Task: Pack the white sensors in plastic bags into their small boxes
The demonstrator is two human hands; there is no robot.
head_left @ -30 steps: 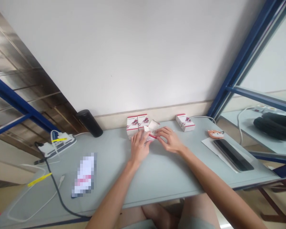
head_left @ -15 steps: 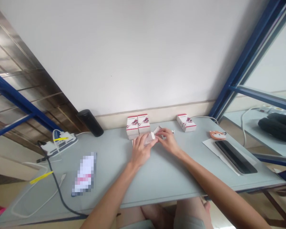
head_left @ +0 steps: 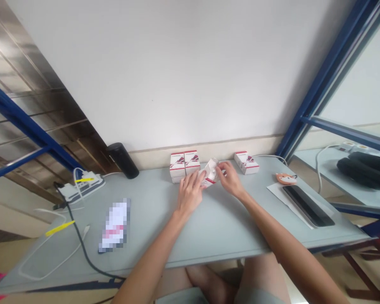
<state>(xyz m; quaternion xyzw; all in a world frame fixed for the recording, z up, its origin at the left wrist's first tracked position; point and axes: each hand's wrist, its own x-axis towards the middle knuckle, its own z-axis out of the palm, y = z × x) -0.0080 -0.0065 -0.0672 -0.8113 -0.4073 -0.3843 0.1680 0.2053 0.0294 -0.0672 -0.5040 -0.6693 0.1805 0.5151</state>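
Observation:
Both my hands meet at the back middle of the grey table (head_left: 209, 228) around one small white-and-red carton (head_left: 209, 174), held upright with its top flap open. My left hand (head_left: 190, 194) grips the carton's left side and base. My right hand (head_left: 229, 179) pinches the open top flap from the right. Two matching cartons (head_left: 184, 164) stand side by side against the wall just left of my hands. A third matching carton (head_left: 246, 162) lies to the right of my right hand.
A black cylinder (head_left: 123, 159) stands at the back left. A white power strip (head_left: 80, 188) with black and white cables sits on the left, beside a blurred flat packet (head_left: 114, 226). On the right lie a dark phone (head_left: 307, 206) on white paper and an orange fox-shaped item (head_left: 286, 179).
The carton lay low on the table half a second ago; it is now raised upright with the flap open. My right hand has moved up to its top.

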